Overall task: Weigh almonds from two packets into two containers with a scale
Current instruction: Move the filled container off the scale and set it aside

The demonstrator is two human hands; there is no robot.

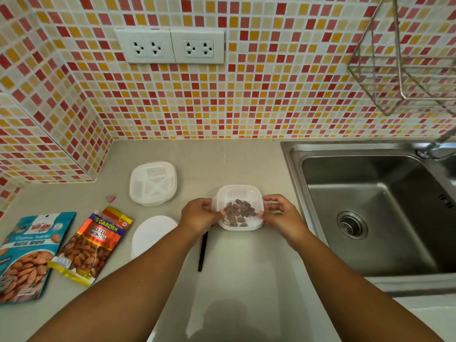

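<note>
A white slotted container (pixel 237 193) with several almonds (pixel 237 212) in it sits mid-counter. My left hand (pixel 199 214) grips its left rim and my right hand (pixel 281 213) grips its right rim. A second white slotted container (pixel 153 182) stands with nothing in it farther back on the left. A white round scale (pixel 151 234) lies left of my left forearm, partly hidden by it. An orange salted almonds packet (pixel 92 244) and a blue roasted almonds packet (pixel 27 255) lie at the left.
A steel sink (pixel 370 218) takes up the right side, its rim close to my right hand. A thin black stick (pixel 202 253) lies under my left wrist. A small pink clip (pixel 111 198) lies near the tiled corner. A wire rack (pixel 404 70) hangs upper right.
</note>
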